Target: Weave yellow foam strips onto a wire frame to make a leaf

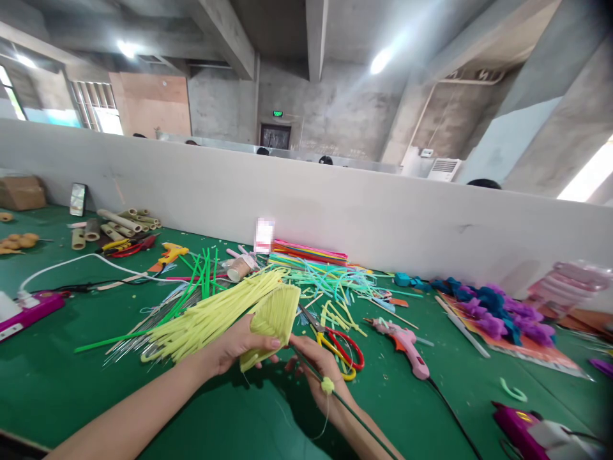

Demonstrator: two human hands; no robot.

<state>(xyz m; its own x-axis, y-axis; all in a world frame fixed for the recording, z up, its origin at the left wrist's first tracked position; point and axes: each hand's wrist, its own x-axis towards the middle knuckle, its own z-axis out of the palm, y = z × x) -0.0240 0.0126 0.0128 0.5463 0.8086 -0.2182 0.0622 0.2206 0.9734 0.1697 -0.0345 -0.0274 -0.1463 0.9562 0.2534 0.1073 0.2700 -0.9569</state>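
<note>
No readable text; green lit sign (pixel 278 114), blurred, wall writing (pixel 330 149), too faint

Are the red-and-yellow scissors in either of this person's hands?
No, the scissors lie on the green table; the left hand holds a yellow piece and the right hand a dark green stem.
</note>
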